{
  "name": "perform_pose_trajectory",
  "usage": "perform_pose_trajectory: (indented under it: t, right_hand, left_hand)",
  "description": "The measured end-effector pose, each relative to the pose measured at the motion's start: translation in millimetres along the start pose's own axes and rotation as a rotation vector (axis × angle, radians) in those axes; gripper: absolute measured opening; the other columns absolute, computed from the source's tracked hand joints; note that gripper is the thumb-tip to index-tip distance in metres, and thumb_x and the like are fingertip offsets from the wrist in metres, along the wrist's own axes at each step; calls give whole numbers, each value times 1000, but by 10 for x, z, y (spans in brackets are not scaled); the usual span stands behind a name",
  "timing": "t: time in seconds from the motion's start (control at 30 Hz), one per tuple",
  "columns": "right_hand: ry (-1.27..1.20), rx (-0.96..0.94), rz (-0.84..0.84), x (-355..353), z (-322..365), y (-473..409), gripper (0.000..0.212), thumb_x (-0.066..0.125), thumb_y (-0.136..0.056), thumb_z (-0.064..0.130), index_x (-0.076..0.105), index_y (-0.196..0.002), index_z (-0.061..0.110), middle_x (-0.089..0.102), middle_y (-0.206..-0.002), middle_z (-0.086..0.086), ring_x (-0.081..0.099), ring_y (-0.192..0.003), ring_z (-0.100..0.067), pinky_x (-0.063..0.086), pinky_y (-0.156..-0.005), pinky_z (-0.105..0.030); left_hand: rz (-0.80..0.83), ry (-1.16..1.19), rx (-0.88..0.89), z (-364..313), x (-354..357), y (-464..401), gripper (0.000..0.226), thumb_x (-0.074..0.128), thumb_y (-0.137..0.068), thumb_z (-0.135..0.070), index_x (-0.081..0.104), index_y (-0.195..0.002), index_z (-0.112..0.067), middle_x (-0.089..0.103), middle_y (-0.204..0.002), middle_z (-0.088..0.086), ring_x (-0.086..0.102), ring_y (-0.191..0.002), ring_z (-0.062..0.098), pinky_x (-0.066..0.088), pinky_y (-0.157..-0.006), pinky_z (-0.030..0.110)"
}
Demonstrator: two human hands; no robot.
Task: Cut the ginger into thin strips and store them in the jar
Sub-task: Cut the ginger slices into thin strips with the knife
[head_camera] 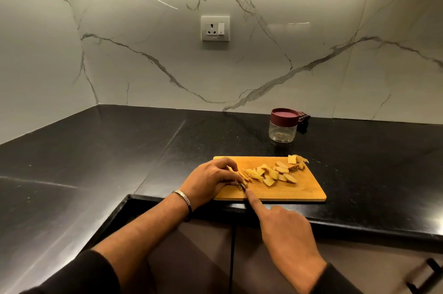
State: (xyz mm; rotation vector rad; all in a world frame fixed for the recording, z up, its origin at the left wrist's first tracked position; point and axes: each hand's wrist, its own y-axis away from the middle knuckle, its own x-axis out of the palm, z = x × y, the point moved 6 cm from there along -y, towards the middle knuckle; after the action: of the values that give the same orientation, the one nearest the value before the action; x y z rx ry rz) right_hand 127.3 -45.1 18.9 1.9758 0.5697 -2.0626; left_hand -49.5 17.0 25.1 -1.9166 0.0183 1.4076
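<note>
With your left hand (211, 179) pinching ginger (241, 184) on the cutting board (302, 188) and your right hand (285, 229) curled round a mostly hidden knife, many slices (271, 173) remain uncut, and the lidded jar (283, 128) far right holds none.

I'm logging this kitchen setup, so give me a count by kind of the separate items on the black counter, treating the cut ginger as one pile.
Cutting board: 1
Ginger pile: 1
Jar: 1
Dark cloth behind jar: 1
Total: 4
</note>
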Motion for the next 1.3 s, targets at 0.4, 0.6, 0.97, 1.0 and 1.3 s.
perform_pose_trajectory:
  t: [0.4, 0.6, 0.97, 1.0, 1.3]
  right_hand:
    - [-142, 0, -44, -9, -83, -52, 62, 29, -109, 34, -10, -157, 44, 49, -87, 3, 46, -76, -15, 37, -69, -29]
    - [-342, -6, -57, -34, -92, -101, 58, 31, -108, 39, 2, -157, 46, 54, -80, 6, 51, -72, -9, 40, -65, -26]
    - [-394, -50, -41, -76, 42, -261, 56, 37, -107, 39, 12, -157, 43, 57, -83, 8, 54, -74, -7, 46, -66, -23]
    - [-399, -57, -39, -79, 50, -268, 56, 36, -107, 38, 13, -157, 43, 57, -84, 8, 55, -74, -7, 47, -66, -23]
    - [-400, -104, -10, -30, 85, -368, 55, 36, -108, 35, 14, -158, 40, 55, -84, 9, 54, -75, -6, 49, -71, -23]
  left_hand:
    - [-64, 8, 6, -22, -54, 5, 10, 71, -89, -21, 74, -98, -21, 67, -106, -5, 67, -86, 9, 58, -73, 28]
    - [-83, 5, 7, -30, -73, 30, 9, 73, -87, -23, 77, -96, -22, 70, -103, -6, 67, -85, 7, 57, -74, 21]
    - [-95, 6, -6, -51, -95, 29, 9, 73, -87, -21, 77, -96, -22, 72, -102, -6, 69, -84, 9, 58, -73, 21]
    - [-95, 8, -4, -52, -96, 29, 9, 73, -87, -21, 77, -96, -22, 72, -102, -6, 69, -84, 9, 58, -73, 22]
    - [-99, 12, -20, -35, -102, 26, 10, 74, -86, -21, 77, -95, -22, 72, -100, -6, 68, -86, 8, 58, -75, 23]
